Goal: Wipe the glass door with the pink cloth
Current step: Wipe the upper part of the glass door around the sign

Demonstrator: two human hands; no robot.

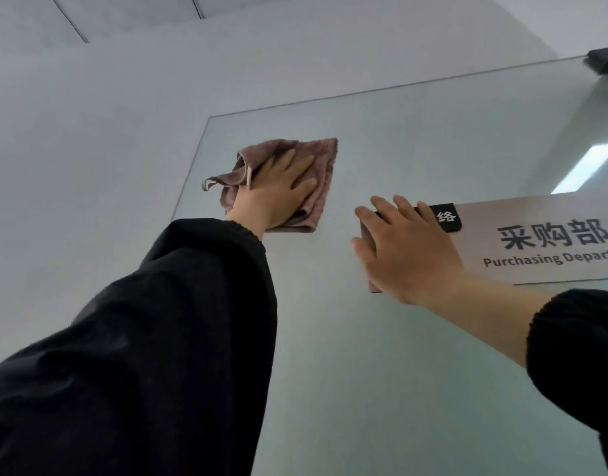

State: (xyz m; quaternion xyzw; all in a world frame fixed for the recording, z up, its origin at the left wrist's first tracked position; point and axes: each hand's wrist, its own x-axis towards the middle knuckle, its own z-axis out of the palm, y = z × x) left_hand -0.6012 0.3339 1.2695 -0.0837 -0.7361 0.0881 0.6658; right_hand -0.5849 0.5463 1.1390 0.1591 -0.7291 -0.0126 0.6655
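Observation:
The frosted glass door [416,139] fills the middle and right of the head view, seen from below. A folded pink cloth [316,159] lies flat against the glass near its upper left corner. My left hand [278,192] presses flat on the cloth, fingers spread, holding it to the glass. My right hand [405,249] rests flat on the glass to the right, fingers apart, covering the left end of a sign. Both arms wear black sleeves.
A grey door sign [549,238] reading "Purchasing Department" is fixed to the glass at the right. A dark fitting [604,60] sits at the door's top right corner. A white wall [89,149] borders the glass on the left and above.

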